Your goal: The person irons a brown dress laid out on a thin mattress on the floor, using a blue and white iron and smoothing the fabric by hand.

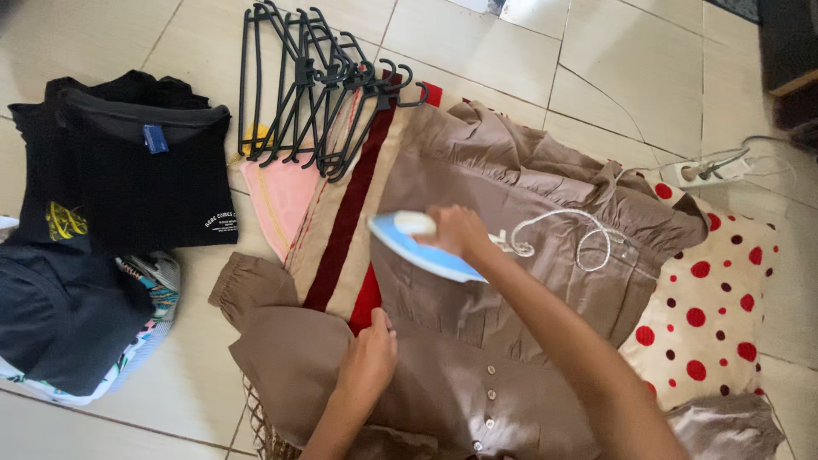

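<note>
Ironing a brown garment on the floor

The right hand (460, 232) gripped a blue-and-white iron (417, 245) resting on a brown buttoned garment (511, 341), while the left hand (371, 353) pressed flat on the cloth near a sleeve. The iron's white cord (579, 234) looped across the fabric toward a power strip (707, 172). Black hangers (315, 85) lay above a striped cloth (341, 230), folded black shirts (128, 170) lay well to the left, and a red-dotted cloth (716, 315) lay to the right on the tiled floor (511, 51).

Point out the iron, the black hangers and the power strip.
iron (409, 247): head view, on its blue body ahead of the hand.
black hangers (311, 85): head view, middle of the bunch.
power strip (703, 173): head view, on its white casing.
</note>
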